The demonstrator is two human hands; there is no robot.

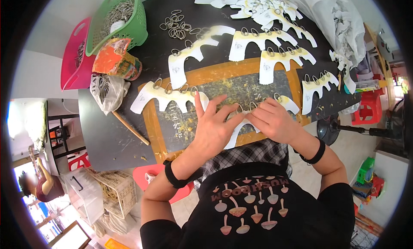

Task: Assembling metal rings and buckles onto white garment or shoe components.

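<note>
In the head view, your white scalloped strip (235,133) lies near the close edge of the black table (114,141). Your right hand (273,120) pinches its upper edge; whether your left hand (215,126) grips, I cannot tell. Uneven pressure could tilt a metal ring (253,105); spread left fingers could snag the neighbouring strip (147,94).

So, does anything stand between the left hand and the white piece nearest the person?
Nothing visible does. The left hand is close to the white piece, contact unclear; the right hand holds it farther right.
</note>
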